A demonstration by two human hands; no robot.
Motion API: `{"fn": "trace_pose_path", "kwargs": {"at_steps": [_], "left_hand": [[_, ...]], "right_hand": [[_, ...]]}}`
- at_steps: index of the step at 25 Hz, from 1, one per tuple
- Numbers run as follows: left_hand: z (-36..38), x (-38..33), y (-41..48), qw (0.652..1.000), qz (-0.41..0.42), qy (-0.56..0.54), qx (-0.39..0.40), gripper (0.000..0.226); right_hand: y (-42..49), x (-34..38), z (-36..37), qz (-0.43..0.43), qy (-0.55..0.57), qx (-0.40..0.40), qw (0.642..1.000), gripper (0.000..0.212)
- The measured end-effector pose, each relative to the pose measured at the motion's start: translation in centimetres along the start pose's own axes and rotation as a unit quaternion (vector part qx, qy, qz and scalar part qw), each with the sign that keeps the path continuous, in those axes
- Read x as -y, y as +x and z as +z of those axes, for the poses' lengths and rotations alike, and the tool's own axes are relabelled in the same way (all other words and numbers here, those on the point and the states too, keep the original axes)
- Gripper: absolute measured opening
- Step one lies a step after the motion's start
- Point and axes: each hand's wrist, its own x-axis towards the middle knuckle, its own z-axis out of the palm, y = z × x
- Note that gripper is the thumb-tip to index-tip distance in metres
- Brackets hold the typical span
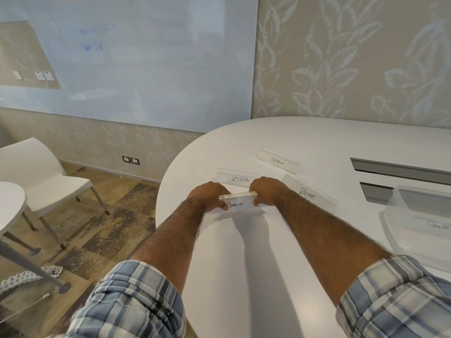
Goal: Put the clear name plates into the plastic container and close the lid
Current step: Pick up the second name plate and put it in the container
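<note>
Both my hands grip the clear PENGUIN name plate (240,204) by its ends, my left hand (208,195) on its left end and my right hand (267,191) on its right end, just above the white table (244,264). Behind my hands lies the ZEBRA plate (235,178). The OSTRICH plate (278,161) lies farther back, and the BEAR plate (308,193) lies to the right of my right hand. The clear plastic container (419,223) stands at the right edge of the view, with a plate dimly visible inside; its clear lid (422,198) is tilted at its far side.
Two grey cable slots (400,168) are set into the table behind the container. White chairs (46,176) stand on the patterned floor at the left, beyond the table's rounded edge. A whiteboard (127,62) hangs on the wall.
</note>
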Motion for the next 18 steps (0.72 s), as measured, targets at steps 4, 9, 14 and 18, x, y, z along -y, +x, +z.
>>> {"fn": "trace_pose_path", "kwargs": {"at_steps": [4,9,14,18], "left_hand": [[-0.1,-3.2,0.8,1.000,0.022,0.008,0.000,0.053],[-0.4,-8.6,1.7,0.998,0.061,0.019,-0.005,0.045],[-0.7,-14.9,2.3,0.994,0.104,0.035,-0.009,0.042],[-0.7,-21.5,2.7,0.989,0.146,0.035,-0.020,0.044]], "right_hand": [[-2.3,-2.6,-0.7,0.022,-0.007,-0.008,1.000,0.047],[-5.8,-7.0,-2.2,0.056,-0.005,-0.016,0.998,0.046],[-10.3,-11.6,-3.7,0.098,-0.011,-0.029,0.995,0.040],[-14.8,-16.5,-5.1,0.133,-0.023,-0.047,0.990,0.039]]}}
